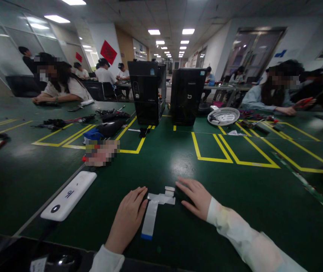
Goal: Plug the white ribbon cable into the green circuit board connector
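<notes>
With our left grip (131, 211) and right grip (196, 197) unclenched and empty on either side of the ribbon cable (150, 219), we risk creasing it by catching its edge.

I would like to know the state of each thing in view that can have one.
Flat cable: folded into an angle
Left hand: grip open
Right hand: grip open, empty
White oblong device: lying flat, power state unclear
Left computer tower: upright
Right computer tower: upright
Ceiling lights: lit
</notes>
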A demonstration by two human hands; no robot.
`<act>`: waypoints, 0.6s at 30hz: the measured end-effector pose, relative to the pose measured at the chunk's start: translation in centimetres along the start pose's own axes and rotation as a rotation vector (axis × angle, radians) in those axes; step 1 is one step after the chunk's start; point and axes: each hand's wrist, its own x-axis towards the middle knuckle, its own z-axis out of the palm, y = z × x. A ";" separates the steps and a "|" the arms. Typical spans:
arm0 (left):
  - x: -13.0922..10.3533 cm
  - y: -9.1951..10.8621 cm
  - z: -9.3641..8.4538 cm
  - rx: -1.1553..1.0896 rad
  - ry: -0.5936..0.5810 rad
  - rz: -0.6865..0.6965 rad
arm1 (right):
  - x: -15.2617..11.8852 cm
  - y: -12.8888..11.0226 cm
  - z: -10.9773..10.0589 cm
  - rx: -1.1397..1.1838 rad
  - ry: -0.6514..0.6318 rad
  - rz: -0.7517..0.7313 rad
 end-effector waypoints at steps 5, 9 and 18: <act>-0.1 -0.2 0.1 0.009 -0.025 -0.001 | -4.8 8.0 -1.8 -0.306 0.223 0.494; -0.1 -0.5 0.4 0.014 -0.030 0.026 | -11.8 14.5 -5.0 -0.515 0.196 1.017; 0.0 -0.5 0.4 0.023 -0.028 0.029 | -22.2 18.8 -10.7 -0.500 0.054 1.433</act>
